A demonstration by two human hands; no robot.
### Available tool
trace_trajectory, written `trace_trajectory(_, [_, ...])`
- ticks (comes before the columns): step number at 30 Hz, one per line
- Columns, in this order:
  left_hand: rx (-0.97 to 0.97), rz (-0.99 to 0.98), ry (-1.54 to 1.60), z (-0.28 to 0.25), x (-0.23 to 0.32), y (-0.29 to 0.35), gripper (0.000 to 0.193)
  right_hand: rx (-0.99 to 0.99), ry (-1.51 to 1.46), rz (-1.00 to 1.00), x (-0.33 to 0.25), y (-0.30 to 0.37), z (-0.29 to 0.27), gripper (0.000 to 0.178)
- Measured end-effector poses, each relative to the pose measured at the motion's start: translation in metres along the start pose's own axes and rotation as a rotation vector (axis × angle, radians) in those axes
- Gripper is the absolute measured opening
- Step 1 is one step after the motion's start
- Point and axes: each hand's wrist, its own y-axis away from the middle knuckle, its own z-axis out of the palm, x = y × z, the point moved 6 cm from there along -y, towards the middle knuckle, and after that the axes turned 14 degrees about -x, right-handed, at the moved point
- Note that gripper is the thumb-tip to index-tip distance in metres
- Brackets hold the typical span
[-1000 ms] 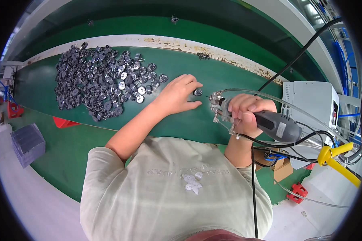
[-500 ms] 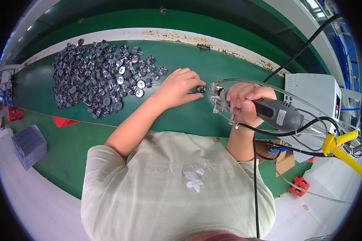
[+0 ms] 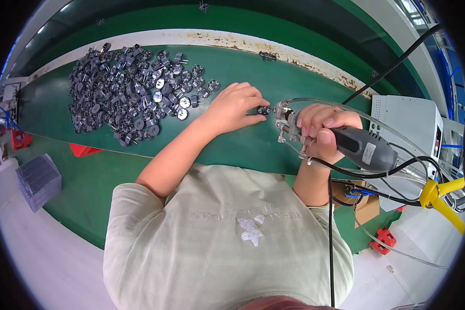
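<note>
Between the thumb and fingertips of my left hand (image 3: 236, 109) is a small black plug-like part (image 3: 263, 110), held just above the green worktop (image 3: 232, 142). My right hand (image 3: 325, 129) is wrapped round a grey handheld electric screwdriver (image 3: 364, 147), lying nearly level. Its metal nose (image 3: 283, 116) points left and is right beside the part; I cannot tell whether they touch. A clear hose and a black cable run along the tool. Left of my left hand spreads a large pile of similar black round parts with metal pins (image 3: 134, 98).
A white machine box (image 3: 398, 116) stands at the right end of the worktop. A yellow tie (image 3: 431, 192) bundles the hoses there. The worn white rail (image 3: 155, 39) edges the far side. Below are a cardboard box (image 3: 367, 211), red plastic pieces (image 3: 383, 241) and a grey bin (image 3: 39, 182).
The whole view has shifted slightly, so things appear a little higher and further right. My hands, the part and the screwdriver keep nearly the same position relative to each other.
</note>
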Motion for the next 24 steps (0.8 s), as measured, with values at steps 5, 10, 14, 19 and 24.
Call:
trace_trajectory(5, [0.003,0.004,0.0,0.001,-0.001,0.0,0.033,0.009,-0.001,0.001,0.0,0.001,0.0,0.033])
trace_trajectory(10, [0.004,0.008,0.001,0.0,0.0,0.0,0.033,0.01,-0.006,0.003,0.0,0.0,0.001,0.033])
trace_trajectory(14, [-0.014,-0.018,-0.001,0.0,-0.002,0.0,0.031,0.009,-0.002,-0.001,0.001,-0.001,0.002,0.033])
trace_trajectory(19, [0.0,0.008,0.004,0.001,-0.002,0.0,0.034,0.031,0.096,0.022,-0.001,-0.002,0.005,0.033])
trace_trajectory(24, [-0.004,0.007,0.003,0.0,-0.002,0.0,0.033,-0.04,0.102,0.056,0.0,-0.004,0.01,0.034])
